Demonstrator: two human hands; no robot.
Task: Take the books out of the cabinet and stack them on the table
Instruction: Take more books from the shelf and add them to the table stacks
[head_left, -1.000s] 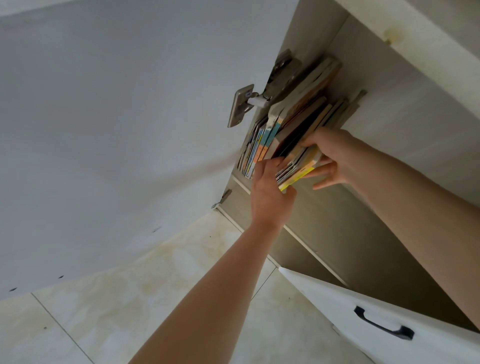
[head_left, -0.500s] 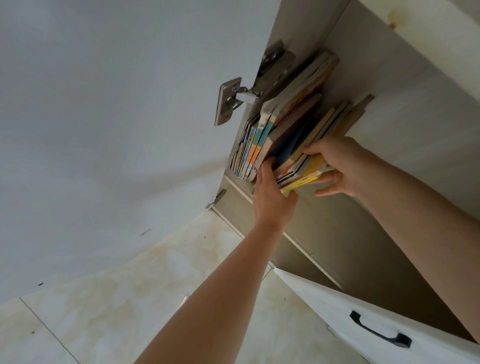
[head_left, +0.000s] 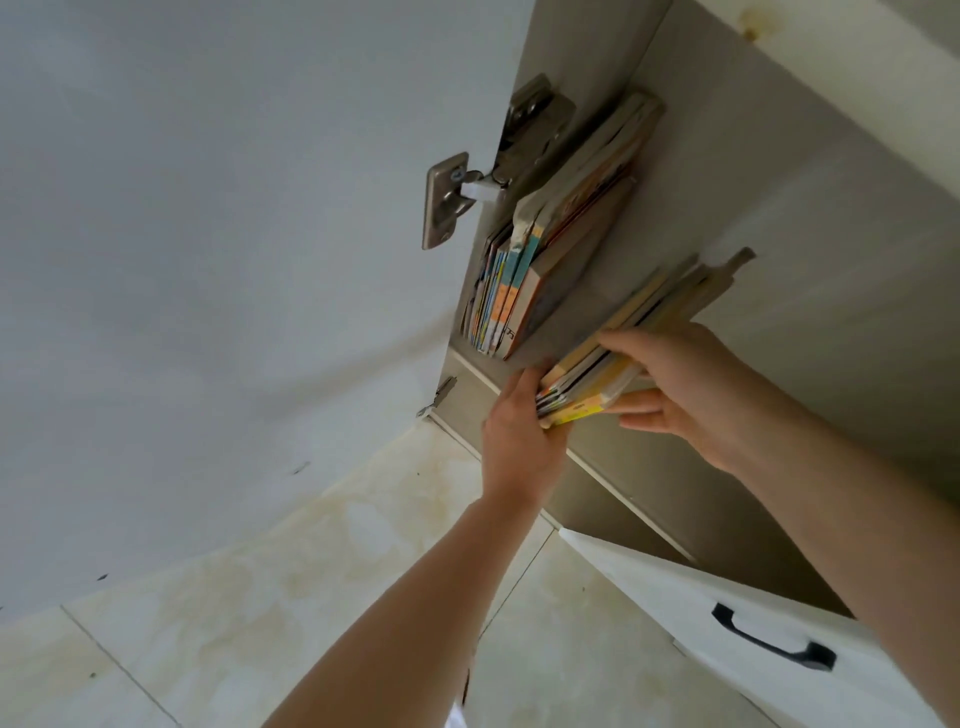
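A bundle of several thin books (head_left: 618, 343) with a yellow spine at the bottom leans out over the cabinet shelf edge (head_left: 613, 480). My right hand (head_left: 685, 384) grips the bundle, thumb on top and fingers underneath. My left hand (head_left: 519, 436) presses against the spines at the near end of the bundle. A gap separates it from the other books (head_left: 540, 249), which stand upright at the left end of the shelf, against the cabinet side.
The open white cabinet door (head_left: 234, 260) fills the left, held by a metal hinge (head_left: 447, 200). A lower white door (head_left: 727, 639) with a black handle (head_left: 769, 642) stands open at the bottom right. Pale floor tiles (head_left: 260, 623) lie below.
The bundle in my hands has slid out and away from the standing books, opening a gap between them. Both hands have moved toward me with it.
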